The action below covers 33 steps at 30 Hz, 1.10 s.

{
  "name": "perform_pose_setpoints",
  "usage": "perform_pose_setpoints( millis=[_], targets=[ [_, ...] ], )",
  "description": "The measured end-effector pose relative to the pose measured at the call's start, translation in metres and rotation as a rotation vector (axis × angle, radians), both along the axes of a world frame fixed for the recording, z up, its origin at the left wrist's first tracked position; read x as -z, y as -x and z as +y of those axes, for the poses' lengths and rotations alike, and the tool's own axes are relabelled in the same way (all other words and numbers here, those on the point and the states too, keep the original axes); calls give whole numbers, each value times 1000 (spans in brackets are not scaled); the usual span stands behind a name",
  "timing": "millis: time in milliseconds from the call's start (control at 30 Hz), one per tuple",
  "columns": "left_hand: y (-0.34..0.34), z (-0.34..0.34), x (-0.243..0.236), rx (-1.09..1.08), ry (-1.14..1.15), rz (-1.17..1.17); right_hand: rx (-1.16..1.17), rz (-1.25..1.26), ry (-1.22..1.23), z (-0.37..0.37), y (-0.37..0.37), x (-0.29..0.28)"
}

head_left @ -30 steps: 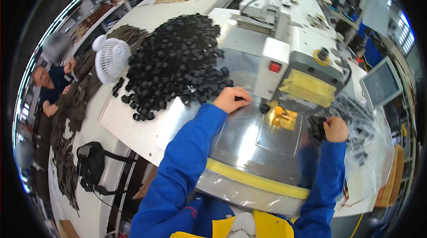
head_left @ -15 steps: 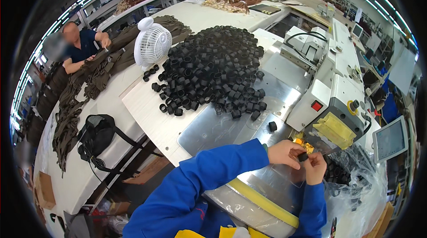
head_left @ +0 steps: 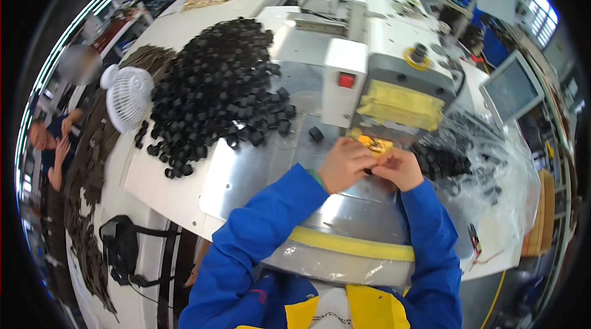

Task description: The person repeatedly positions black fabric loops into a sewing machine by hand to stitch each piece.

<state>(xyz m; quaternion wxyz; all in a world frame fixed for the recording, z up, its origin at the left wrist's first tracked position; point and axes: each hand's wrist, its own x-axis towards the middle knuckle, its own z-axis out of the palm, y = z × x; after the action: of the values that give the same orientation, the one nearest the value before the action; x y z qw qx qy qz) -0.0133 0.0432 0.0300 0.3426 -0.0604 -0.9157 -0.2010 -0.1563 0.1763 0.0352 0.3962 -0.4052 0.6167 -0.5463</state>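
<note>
My left hand (head_left: 346, 166) and my right hand (head_left: 400, 168) meet under the lit work area of a white sewing machine (head_left: 403, 55). Both hands are closed, their fingertips pinched around a small black band loop (head_left: 368, 171). Most of that loop is hidden by the fingers. Just left of my left hand, a single black loop (head_left: 316, 134) lies on the metal plate (head_left: 295, 160). A large heap of similar black loops (head_left: 215, 83) is piled further left.
A white fan (head_left: 128, 98) stands left of the heap, beside dark brown strips (head_left: 92, 175). On the right are a clear plastic bag (head_left: 492, 169) with black loops, a screen (head_left: 512, 88) and red-handled snips (head_left: 474, 240). A co-worker (head_left: 58, 141) is at far left.
My view has turned right, bringing the machine towards the middle. Both hands have moved closer under the machine head with the loop, which is now mostly covered. The co-worker's hands have come together.
</note>
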Motion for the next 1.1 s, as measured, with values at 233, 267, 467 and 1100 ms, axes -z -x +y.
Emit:
perform_pose_setpoints(
  millis=[233,267,467,1100],
  targets=[
    [17,-31,-2,193,-369,-270,179,513,95,-2,9,4],
    [17,-33,-4,199,-366,-262,188,517,94,-2,9,4],
    [16,-32,-6,41,-750,-388,92,1003,371,-3,15,10],
    [47,-16,18,-307,-887,-402,300,620,-101,-15,15,-1]
  ],
)
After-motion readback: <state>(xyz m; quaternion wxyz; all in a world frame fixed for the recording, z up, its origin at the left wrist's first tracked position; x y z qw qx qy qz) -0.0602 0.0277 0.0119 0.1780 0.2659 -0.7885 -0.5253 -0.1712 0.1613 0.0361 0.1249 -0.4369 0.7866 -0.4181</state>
